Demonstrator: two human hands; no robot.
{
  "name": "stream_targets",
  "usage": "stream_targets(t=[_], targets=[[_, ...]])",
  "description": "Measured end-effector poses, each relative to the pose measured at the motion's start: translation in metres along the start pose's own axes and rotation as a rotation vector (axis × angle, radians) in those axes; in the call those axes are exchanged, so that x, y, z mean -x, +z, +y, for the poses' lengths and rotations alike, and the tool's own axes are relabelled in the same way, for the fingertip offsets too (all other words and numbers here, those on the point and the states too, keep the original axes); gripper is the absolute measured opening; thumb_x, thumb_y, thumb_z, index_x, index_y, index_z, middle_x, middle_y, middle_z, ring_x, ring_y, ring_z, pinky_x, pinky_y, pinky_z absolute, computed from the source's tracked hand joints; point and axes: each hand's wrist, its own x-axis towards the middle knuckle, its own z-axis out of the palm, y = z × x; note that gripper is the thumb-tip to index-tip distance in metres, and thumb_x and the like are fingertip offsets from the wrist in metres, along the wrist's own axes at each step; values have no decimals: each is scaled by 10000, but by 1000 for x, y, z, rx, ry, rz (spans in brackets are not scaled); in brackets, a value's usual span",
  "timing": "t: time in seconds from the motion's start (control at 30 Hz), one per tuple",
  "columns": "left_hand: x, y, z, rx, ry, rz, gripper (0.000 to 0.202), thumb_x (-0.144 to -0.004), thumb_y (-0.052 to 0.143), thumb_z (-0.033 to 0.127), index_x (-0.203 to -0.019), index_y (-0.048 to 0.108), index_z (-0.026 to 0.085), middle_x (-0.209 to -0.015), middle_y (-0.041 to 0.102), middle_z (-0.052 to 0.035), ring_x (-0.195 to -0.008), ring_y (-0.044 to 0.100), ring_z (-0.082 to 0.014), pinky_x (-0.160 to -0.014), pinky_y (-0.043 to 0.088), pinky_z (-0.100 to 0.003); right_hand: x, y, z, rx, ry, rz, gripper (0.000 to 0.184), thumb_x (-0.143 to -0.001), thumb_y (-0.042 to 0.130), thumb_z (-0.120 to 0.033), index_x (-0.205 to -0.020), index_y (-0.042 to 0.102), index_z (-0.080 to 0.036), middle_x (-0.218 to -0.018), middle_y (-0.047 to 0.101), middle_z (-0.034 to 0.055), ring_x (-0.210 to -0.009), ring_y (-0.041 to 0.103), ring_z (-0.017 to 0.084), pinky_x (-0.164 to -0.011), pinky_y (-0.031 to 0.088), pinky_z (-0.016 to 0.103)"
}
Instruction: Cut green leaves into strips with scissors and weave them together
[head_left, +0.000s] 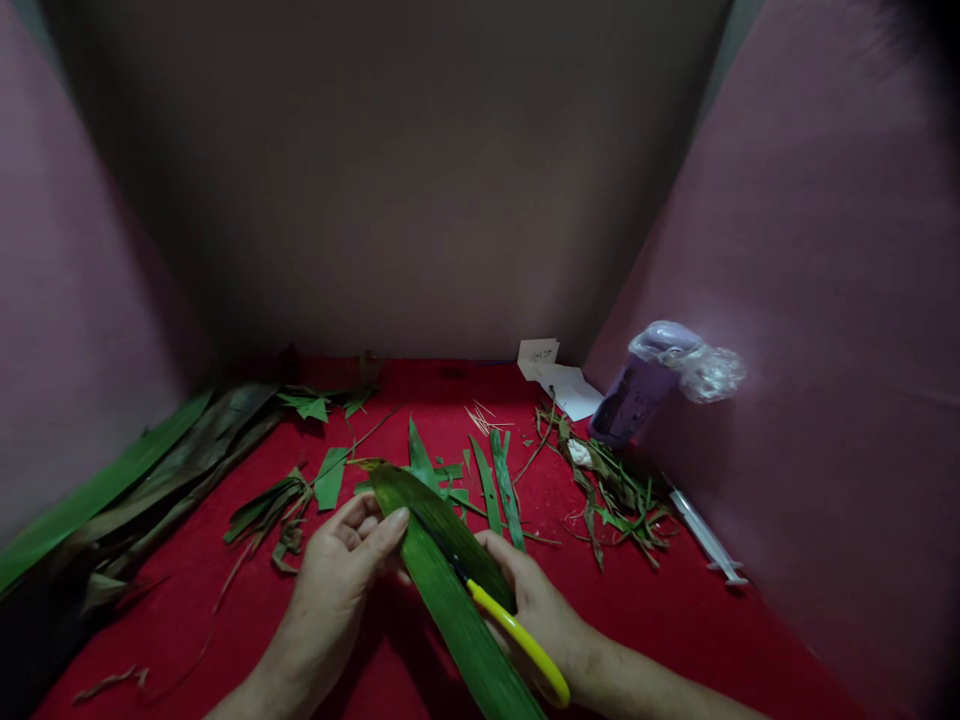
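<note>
A long green leaf (442, 590) slants across the middle, its yellowed tip pointing up and away. Near that tip, my left hand (341, 555) is closed, pinching the leaf between thumb and fingers. My right hand (540, 610) is closed at the leaf's right side around yellow-handled scissors (517, 630); some of its fingers are hidden behind the leaf. The dark blades lie along the leaf's length, with a strip of leaf on either side of them. Just beyond my hands, cut leaf pieces (330, 478) and narrow strips (504, 485) lie on the red cloth (420, 650).
Long leaves (105, 490) line the left wall. Dried stems (630, 500) and a clear syringe (701, 535) lie to the right, by a plastic-wrapped purple container (637, 390). Thin wooden sticks (480, 418) and white paper (568, 390) are farther back. Walls enclose three sides.
</note>
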Motion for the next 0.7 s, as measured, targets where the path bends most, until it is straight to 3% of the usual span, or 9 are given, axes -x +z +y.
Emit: stream_targets(t=[0.13, 0.27, 0.4, 0.6, 0.7], targets=[[-1, -1, -1, 49, 22, 72, 324, -592, 762, 204, -831, 548, 159, -721, 665, 10, -614, 637, -124, -545, 535, -208, 0, -1, 3, 20, -13, -12, 392, -591, 710, -53, -905, 499, -156, -755, 551, -33, -638, 468, 87, -578, 404, 196], [-2, -2, -1, 12, 22, 64, 352, -585, 765, 210, -853, 541, 162, -658, 648, 28, -538, 616, -111, -480, 517, -194, 1, 1, 2, 19, -31, -20, 416, -583, 731, -54, -906, 491, -162, -748, 572, -34, -609, 483, 82, -574, 400, 196], [0, -3, -7, -21, -8, -27, 362, -623, 740, 232, -900, 516, 168, -605, 630, 32, -442, 569, -103, -432, 497, -215, 0, 5, 0, -42, -25, -8, 427, -570, 769, -95, -878, 485, -177, -726, 590, -38, -582, 509, 79, -554, 411, 186], [9, 2, -18, -63, -108, -270, 364, -699, 679, 257, -983, 467, 175, -550, 615, 26, -422, 561, -121, -418, 474, -232, -2, 4, 9, -145, -26, -31, 458, -614, 774, -188, -946, 459, -202, -687, 594, -43, -561, 569, 102, -561, 464, 226], [12, 6, -18, -59, -142, -305, 348, -686, 685, 268, -955, 491, 163, -541, 617, 18, -406, 554, -115, -407, 466, -221, -2, 3, 9, -161, -45, -61, 474, -648, 757, -216, -1002, 442, -203, -706, 597, -30, -558, 583, 111, -561, 478, 245]])
